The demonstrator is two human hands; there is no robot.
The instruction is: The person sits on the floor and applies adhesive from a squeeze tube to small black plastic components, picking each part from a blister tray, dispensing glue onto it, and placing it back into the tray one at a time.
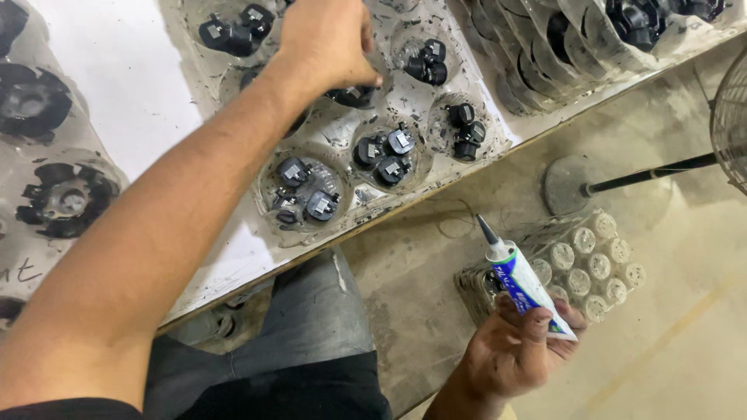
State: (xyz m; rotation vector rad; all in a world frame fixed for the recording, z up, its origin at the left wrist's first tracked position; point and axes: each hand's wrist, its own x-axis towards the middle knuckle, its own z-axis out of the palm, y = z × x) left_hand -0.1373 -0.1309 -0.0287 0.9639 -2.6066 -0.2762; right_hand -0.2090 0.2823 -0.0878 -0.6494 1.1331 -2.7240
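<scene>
Head view: the left hand is stretched over the clear tray on the white surface, fingers pinched on a black part in one well. A white tube with a dark nozzle is gripped in the right hand, off the surface's edge. Placing parts seems in hand; glue likely follows, needing the tube raised over that edge. Open floor lies right.

White, blue and green glue tube above a clear-wrapped pack of white tubes.
</scene>
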